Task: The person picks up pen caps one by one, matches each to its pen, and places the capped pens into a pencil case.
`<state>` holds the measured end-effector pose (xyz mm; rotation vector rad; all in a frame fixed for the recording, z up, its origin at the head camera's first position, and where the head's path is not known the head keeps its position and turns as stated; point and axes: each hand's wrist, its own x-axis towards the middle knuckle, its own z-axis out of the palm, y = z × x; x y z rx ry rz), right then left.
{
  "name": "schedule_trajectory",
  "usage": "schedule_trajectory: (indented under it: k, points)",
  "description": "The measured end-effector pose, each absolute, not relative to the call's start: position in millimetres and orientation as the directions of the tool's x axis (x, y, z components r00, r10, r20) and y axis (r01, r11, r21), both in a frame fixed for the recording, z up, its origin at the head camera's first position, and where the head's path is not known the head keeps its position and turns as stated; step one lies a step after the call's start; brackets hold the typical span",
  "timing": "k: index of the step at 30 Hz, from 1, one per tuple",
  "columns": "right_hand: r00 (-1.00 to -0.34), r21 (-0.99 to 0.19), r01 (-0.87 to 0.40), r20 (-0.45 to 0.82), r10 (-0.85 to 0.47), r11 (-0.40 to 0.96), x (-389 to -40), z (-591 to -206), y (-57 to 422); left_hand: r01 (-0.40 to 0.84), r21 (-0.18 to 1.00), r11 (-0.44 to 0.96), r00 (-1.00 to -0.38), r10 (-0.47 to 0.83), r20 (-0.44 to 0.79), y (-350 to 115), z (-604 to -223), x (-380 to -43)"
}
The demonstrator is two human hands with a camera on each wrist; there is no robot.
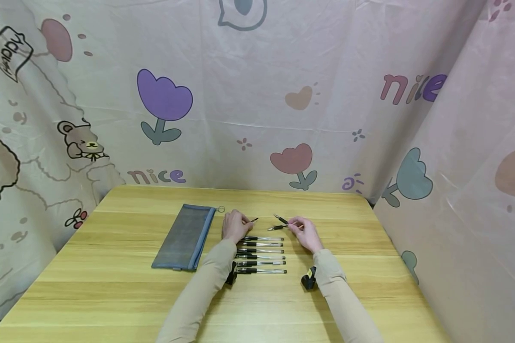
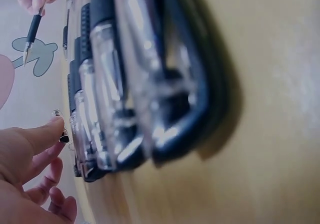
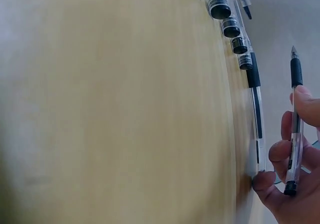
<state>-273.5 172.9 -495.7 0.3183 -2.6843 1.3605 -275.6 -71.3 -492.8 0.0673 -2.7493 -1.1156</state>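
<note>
Head view: both my arms reach forward over the table (image 1: 124, 290), hands just past the row of pens (image 1: 262, 257). Left hand (image 1: 236, 226): thumb and finger pinch a small clear cap (image 2: 62, 135) with a black end, at the row's far left corner. Right hand (image 1: 305, 233): thumb and fingers grip an uncapped pen (image 3: 296, 114), black grip, clear barrel, bare tip pointing away. Second pen (image 3: 257, 119) beside it, end at a fingertip; can't tell if touching.
</note>
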Motion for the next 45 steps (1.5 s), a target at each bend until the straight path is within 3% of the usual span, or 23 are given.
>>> schedule_trajectory:
  k: [17,33,45]
  points:
    - [-0.969,-0.785,-0.248,0.196,-0.152,0.568,-270.4,-486.4,170.6,0.093,0.819,0.566,-0.991,-0.024,0.13,-98.1,-482.1,-261.7]
    - [-0.962,-0.787,-0.216,0.07,-0.264,0.577,-261.9,-473.3,163.2,0.218,0.85,0.479,-0.976,0.096,0.196,-116.0,-486.1,-250.9]
    - [-0.94,-0.787,-0.271,0.092,-0.33,0.554,-263.1,-473.5,159.8,0.239,0.844,0.48,-0.97,0.158,0.185,-116.7,-487.8,-249.5]
